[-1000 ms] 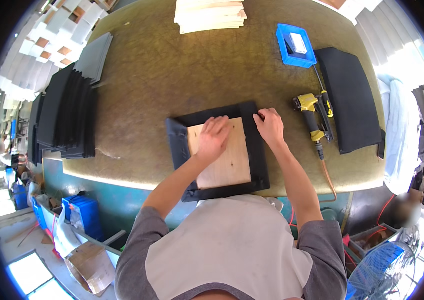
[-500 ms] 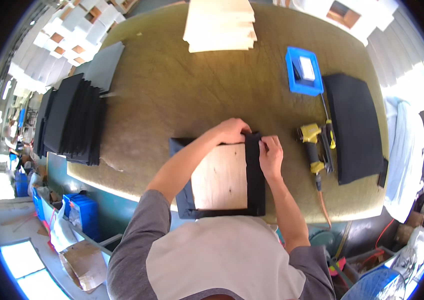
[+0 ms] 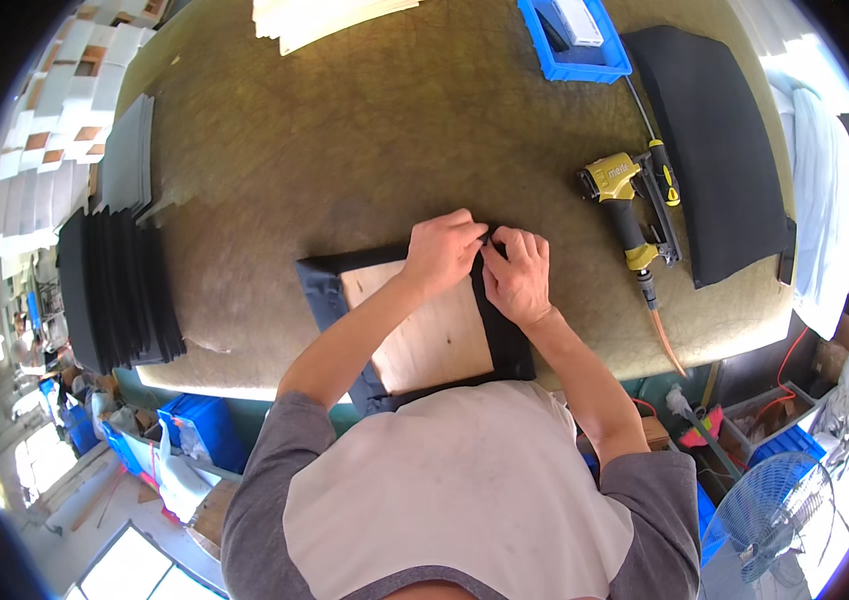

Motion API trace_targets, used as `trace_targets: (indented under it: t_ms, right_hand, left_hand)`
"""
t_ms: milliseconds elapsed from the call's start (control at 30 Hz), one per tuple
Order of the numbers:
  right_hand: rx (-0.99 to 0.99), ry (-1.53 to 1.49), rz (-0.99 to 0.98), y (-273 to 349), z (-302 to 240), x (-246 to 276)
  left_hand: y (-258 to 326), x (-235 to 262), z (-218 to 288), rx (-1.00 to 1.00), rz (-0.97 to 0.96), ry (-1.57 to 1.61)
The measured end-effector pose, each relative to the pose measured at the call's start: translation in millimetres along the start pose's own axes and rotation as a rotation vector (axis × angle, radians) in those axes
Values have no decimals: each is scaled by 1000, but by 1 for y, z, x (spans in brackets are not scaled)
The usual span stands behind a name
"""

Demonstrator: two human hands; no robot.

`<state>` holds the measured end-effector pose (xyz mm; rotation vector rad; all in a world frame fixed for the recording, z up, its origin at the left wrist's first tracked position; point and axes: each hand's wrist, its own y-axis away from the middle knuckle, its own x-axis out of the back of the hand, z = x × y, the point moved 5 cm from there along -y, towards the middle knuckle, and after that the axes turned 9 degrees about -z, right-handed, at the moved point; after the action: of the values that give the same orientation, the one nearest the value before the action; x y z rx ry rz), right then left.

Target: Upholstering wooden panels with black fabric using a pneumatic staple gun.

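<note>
A wooden board (image 3: 434, 340) lies at the near edge of the table, its borders wrapped by black fabric (image 3: 506, 330). At the board's far right corner, my left hand (image 3: 444, 250) pinches the folded fabric between closed fingers. Right beside it, my right hand (image 3: 519, 272) has its fingers closed on the same fold. The two hands nearly touch, and the fold between the fingertips is mostly hidden. To the right of my hands lies a yellow and black staple gun (image 3: 624, 205) with an orange hose. A yellow-handled screwdriver (image 3: 661, 170) rests against it.
A blue tray (image 3: 584, 73) holding small boxes sits at the far right, near a black padded sheet (image 3: 714, 150). Stacked black panels (image 3: 119, 300) and grey sheets (image 3: 127, 155) stand at the left. Pale wooden boards (image 3: 319, 20) lie at the far edge. A fan (image 3: 769, 510) stands lower right.
My right hand has moved in to the corner beside my left hand, and both now pinch the fold. The board looks slightly turned, and the whole view has shifted.
</note>
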<state>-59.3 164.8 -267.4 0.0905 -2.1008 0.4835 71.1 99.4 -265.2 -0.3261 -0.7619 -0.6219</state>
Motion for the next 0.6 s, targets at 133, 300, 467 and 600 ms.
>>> trace_targets:
  t_ms: [133, 300, 467, 600]
  right_hand:
    - [82, -88, -8, 6, -1, 0]
    - [17, -248, 45, 26, 15, 31]
    - [-477, 352, 12, 26, 87, 104]
    - [-603, 367, -273, 5, 123, 98]
  left_hand:
    - [12, -2, 4, -82, 80, -18]
    - [23, -15, 20, -178, -36, -344]
    - [44, -24, 26, -87, -27, -464]
    - [44, -29, 23, -84, 45, -458]
